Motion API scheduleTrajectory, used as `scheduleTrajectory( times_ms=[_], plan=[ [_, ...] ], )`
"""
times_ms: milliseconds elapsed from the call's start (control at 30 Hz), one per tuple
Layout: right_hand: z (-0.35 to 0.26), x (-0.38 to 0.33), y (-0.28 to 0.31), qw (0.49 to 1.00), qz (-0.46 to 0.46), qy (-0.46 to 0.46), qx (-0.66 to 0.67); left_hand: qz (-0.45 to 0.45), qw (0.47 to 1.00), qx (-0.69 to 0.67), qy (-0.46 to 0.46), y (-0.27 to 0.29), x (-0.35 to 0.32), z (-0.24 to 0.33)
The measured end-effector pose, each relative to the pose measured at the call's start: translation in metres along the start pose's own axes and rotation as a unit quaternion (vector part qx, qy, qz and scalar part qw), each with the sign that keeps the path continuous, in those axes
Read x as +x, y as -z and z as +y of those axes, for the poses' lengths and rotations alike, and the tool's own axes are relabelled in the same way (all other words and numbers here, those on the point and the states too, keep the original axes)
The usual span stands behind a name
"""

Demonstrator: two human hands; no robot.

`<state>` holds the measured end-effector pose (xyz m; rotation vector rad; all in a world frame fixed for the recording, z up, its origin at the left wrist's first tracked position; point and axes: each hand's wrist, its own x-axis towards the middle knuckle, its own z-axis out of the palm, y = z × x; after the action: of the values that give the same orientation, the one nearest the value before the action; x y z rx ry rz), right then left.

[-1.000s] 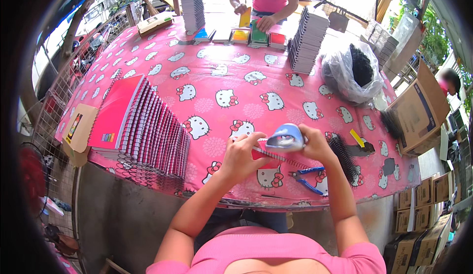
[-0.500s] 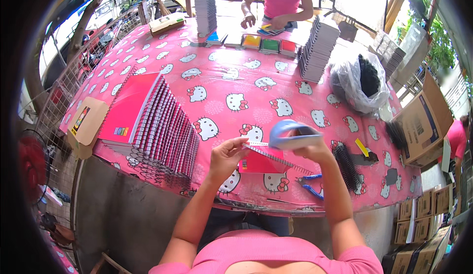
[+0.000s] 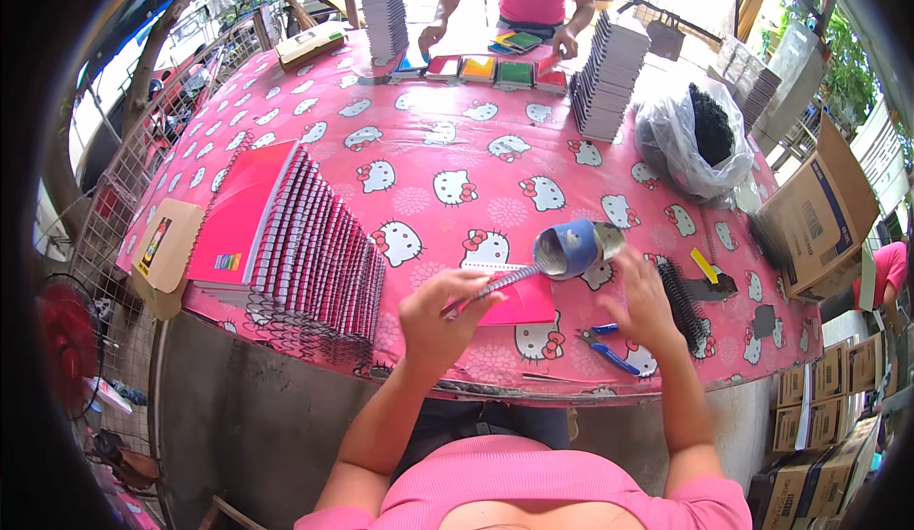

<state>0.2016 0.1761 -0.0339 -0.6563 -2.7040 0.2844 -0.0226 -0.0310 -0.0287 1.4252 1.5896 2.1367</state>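
Now the left hand [image 3: 440,319] grips the pink notebook's [image 3: 519,303] wire spine; the right hand [image 3: 643,301], fingers loose, steadies the blue roll [image 3: 568,248] just above. Turning slowly looks best.

Pink short-sleeved top (plain, unpatterned), dark trousers, forearms bare, hands ungloved.

A desk [image 3: 457,149] under a pink cartoon-cat cloth carries a leaning row of red spiral-bound notebooks [image 3: 305,244], grey notebook stacks [image 3: 609,73], a clear plastic bag [image 3: 690,140], blue-handled pliers [image 3: 609,349], and perhaps black binding coils [image 3: 681,301].
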Motion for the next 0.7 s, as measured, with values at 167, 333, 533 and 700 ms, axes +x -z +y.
scheduleTrajectory(
  times_ms=[167, 333, 533, 700],
  plan=[
    [-0.025, -0.079, -0.021, 0.996, -0.012, -0.012, -0.087, -0.088, 0.986, 0.134, -0.055, -0.009, -0.02, -0.002],
    [-0.072, -0.06, -0.01, 0.976, 0.012, -0.063, 0.21, 0.013, 0.996, 0.084, 0.019, -0.024, -0.033, -0.007],
    [-0.113, -0.024, -0.003, 0.981, 0.088, 0.042, 0.166, -0.001, 0.994, 0.109, -0.003, -0.025, -0.031, -0.003],
    [-0.088, -0.018, -0.006, 0.718, -0.283, -0.23, 0.593, -0.009, 0.987, 0.141, -0.079, -0.023, -0.031, -0.001]
  ],
)
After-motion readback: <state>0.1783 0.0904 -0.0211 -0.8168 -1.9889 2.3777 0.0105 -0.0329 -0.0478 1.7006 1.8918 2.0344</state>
